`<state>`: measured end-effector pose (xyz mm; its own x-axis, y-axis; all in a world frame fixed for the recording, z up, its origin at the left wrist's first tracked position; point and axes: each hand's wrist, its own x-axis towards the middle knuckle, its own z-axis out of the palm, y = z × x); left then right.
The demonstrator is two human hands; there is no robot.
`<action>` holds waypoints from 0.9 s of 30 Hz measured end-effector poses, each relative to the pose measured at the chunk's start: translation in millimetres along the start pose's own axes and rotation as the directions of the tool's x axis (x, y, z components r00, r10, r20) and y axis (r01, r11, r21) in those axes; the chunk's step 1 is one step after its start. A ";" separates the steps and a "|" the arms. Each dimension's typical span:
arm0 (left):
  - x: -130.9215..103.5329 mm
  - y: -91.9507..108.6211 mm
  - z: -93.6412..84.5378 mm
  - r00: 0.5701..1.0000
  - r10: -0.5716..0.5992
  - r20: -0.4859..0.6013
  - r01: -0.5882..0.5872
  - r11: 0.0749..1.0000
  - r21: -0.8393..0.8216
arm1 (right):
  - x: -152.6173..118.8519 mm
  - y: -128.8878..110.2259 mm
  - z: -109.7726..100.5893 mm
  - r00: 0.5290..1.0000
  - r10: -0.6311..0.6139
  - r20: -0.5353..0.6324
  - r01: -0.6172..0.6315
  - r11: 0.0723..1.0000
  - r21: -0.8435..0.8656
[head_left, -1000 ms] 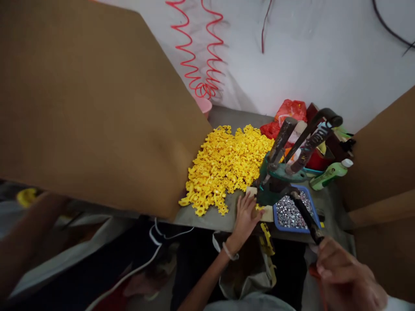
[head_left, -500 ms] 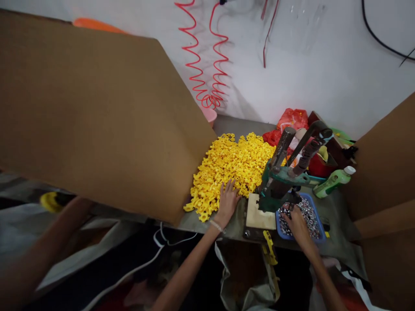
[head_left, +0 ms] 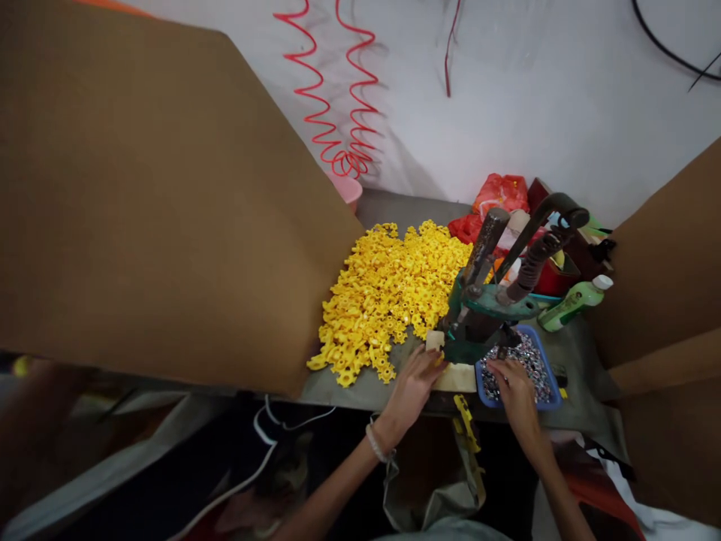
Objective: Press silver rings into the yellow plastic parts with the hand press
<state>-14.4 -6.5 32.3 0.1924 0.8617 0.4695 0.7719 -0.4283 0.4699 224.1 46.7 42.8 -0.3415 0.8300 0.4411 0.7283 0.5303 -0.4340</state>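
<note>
- Landmark: the green hand press (head_left: pixel 499 302), standing on the grey table (head_left: pixel 414 204). Left, right, front and behind are given as the wearer sees them.
- Left hand (head_left: pixel 417 378): positioned at the front left foot of the press, with fingers extended over the cream pad (head_left: pixel 459 378). A trace of yellow shows at the fingertips; whether the hand grips a piece cannot be told. A pale bracelet (head_left: pixel 376 443) encircles the wrist.
- Right hand (head_left: pixel 517 391): positioned at the front right of the press, over the left part of the blue tray (head_left: pixel 551 368). Fingers are bent, thumb side toward the press; whether a part is held cannot be told.
- Small metallic parts (head_left: pixel 535 372): spread loose inside the tray, right of the press.
- Yellow plastic pieces (head_left: pixel 388 289): heaped on the table, left of the press, many with a round hole.
- Green bottle (head_left: pixel 573 306): right of the press, tilted, white cap uppermost.
- Red plastic bag (head_left: pixel 501 195): behind the press.
- Pink tub (head_left: pixel 350 191): well behind and left of the press, partly hidden by a cardboard panel (head_left: pixel 169 203).
</note>
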 end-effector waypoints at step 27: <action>-1.9 8.9 31.6 0.921 -0.386 -0.057 0.316 0.823 -0.472 | 3.3 -51.4 20.6 0.940 -0.330 0.087 0.332 0.943 -0.011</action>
<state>11.2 -3.4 12.0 -0.1555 0.9432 0.2936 0.4105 -0.2087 0.8877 173.3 25.7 50.4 -0.6131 0.6201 0.4895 0.5801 0.7740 -0.2538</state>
